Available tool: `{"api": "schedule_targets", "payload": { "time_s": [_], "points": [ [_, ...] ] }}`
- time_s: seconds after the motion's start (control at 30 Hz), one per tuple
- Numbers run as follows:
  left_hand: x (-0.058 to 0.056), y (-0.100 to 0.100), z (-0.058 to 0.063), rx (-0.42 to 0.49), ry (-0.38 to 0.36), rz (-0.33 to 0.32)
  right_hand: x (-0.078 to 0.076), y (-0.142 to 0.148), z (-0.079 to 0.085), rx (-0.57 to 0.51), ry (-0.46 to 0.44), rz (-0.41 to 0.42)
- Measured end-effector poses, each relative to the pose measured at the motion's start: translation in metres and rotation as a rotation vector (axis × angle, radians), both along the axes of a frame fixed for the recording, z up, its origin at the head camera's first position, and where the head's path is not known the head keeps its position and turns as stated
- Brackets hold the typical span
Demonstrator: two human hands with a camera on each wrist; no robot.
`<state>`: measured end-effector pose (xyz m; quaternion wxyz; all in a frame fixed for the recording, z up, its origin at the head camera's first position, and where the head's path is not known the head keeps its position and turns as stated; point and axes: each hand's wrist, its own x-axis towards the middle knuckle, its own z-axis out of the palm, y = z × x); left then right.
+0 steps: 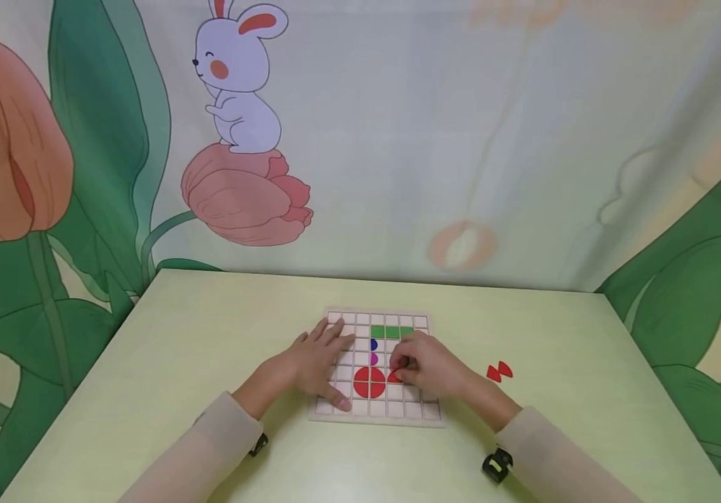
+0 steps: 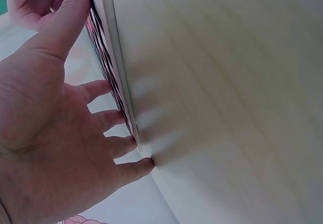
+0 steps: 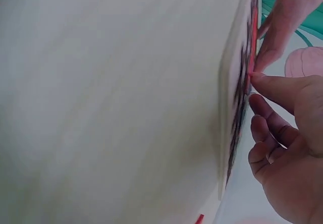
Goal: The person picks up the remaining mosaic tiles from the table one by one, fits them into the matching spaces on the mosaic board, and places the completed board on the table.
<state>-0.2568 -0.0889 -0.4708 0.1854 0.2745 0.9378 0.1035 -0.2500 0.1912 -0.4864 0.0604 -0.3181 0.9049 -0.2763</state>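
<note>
A pale gridded board (image 1: 411,410) lies on the table. My left hand (image 1: 316,360) rests on its left side, fingers spread and thumb near the lower edge; the left wrist view shows the same hand (image 2: 60,118) with fingertips along the board's edge. Over the board's right half, my right hand (image 1: 432,363) pinches a red wedge-shaped piece (image 1: 394,377) low against the grid. Left of that piece is a red circle (image 1: 369,383) built from several wedges. Above it sit a magenta half-circle (image 1: 374,359), a blue half-circle (image 1: 374,345) and a green strip (image 1: 392,332), partly near my right fingers.
Two red wedges, one (image 1: 505,369) beside another (image 1: 493,374), lie on the table (image 1: 543,335) to the right of the board. Behind the table's far edge hangs a printed curtain (image 1: 360,140) with a rabbit and tulips.
</note>
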Motion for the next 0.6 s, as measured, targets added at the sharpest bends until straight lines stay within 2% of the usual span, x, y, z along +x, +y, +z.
{"api": "schedule_targets", "payload": {
  "time_s": [0.13,0.27,0.47,0.6],
  "points": [
    [0.001,0.003,-0.002,0.005,0.004,0.0,0.005,0.009,0.01,0.001,-0.028,-0.037],
    [0.003,0.005,-0.003,0.022,-0.01,-0.006,0.01,0.031,0.022,-0.002,-0.062,-0.104],
    [0.002,0.005,-0.004,-0.011,0.002,-0.009,0.01,0.074,0.035,-0.023,-0.013,-0.184],
    [0.0,0.004,-0.003,-0.01,0.005,-0.001,0.01,0.097,0.037,-0.02,-0.004,-0.247]
  ]
}}
